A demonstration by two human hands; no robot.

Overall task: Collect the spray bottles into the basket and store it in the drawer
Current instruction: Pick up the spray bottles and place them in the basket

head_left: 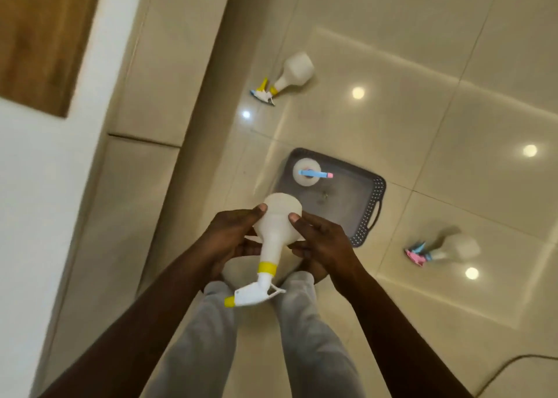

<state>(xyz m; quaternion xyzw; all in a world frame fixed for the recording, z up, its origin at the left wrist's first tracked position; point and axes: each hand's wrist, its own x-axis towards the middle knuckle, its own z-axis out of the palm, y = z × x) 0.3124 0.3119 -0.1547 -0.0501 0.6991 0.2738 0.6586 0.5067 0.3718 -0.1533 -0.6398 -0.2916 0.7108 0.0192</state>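
Both hands hold a white spray bottle with a yellow collar and nozzle [273,240], its head pointing toward me, just in front of the near corner of the dark grey basket [370,213]. My left hand [232,234] grips its left side and my right hand [320,237] its right side. Inside the basket a white bottle with a blue and pink sprayer [308,174] stands upright at the far left corner. Another yellow-trimmed bottle [290,74] lies on the floor beyond the basket. A pink and blue trimmed bottle [447,248] lies on the floor to the right.
Glossy cream floor tiles [422,111] reflect ceiling lights. A raised tiled step [151,95] and a white wall with a wooden panel [39,35] run along the left. My legs in grey trousers [211,337] stand below the held bottle.
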